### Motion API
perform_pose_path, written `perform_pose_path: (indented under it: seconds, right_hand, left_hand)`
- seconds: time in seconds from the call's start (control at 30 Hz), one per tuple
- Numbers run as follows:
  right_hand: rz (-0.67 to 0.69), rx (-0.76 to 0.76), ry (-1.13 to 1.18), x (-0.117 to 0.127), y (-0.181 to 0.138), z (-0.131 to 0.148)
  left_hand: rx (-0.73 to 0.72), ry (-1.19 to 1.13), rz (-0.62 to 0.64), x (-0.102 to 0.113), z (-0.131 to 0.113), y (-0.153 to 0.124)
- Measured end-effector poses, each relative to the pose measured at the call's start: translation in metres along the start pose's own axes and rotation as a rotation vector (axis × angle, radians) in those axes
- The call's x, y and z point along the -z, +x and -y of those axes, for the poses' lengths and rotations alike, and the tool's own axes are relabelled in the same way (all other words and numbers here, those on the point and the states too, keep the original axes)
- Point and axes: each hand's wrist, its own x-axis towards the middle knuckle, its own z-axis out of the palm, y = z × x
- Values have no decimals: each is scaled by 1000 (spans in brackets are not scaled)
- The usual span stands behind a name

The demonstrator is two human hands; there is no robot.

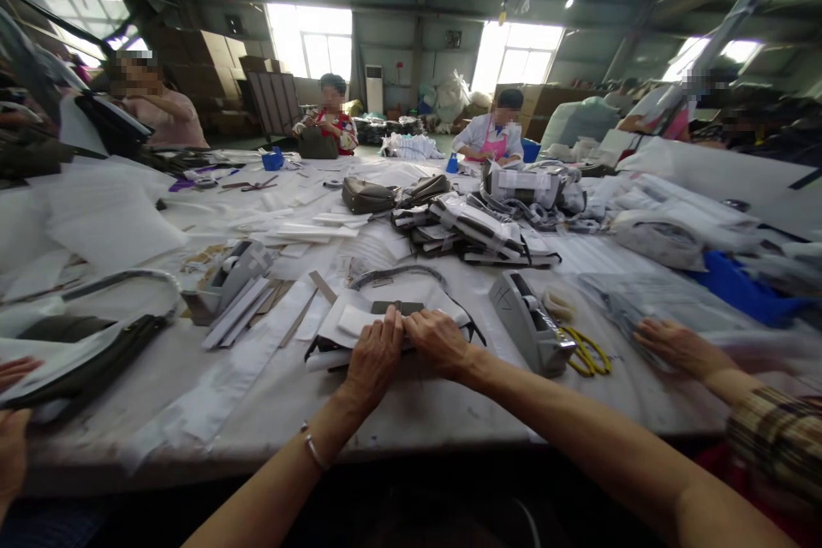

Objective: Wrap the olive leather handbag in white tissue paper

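1. The long table (449, 411) carries paper strips and wrapped goods.
2. A dark bag (396, 307), half under a white sheet (350, 318), lies near the front edge, straight before the person.
3. The left hand (376, 353) and right hand (440, 342) press on it side by side, fingers bent down, pinning the sheet. Whether they pinch anything I cannot tell.
4. A tape dispenser (530, 321) stands just to the right, within reach.
5. Yellow scissors (587, 351) lie beside it.
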Motion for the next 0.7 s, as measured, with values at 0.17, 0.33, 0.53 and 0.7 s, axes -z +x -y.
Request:
perform_pose_path:
  seconds: [0.17, 0.33, 0.53, 0.7]
  right_hand:
    - [-21, -16, 171, 16, -8, 0]
    - [-427, -206, 517, 32, -56, -41]
    - [-290, -440, 332, -49, -142, -95]
    - [-240, -384, 162, -114, -167, -92]
  left_hand:
    - [-80, -97, -52, -2, 8, -6]
    - [-60, -210, -182, -3, 15, -24]
    - [-2, -276, -196, -7, 18, -33]
    - [37, -276, -159, -8, 17, -33]
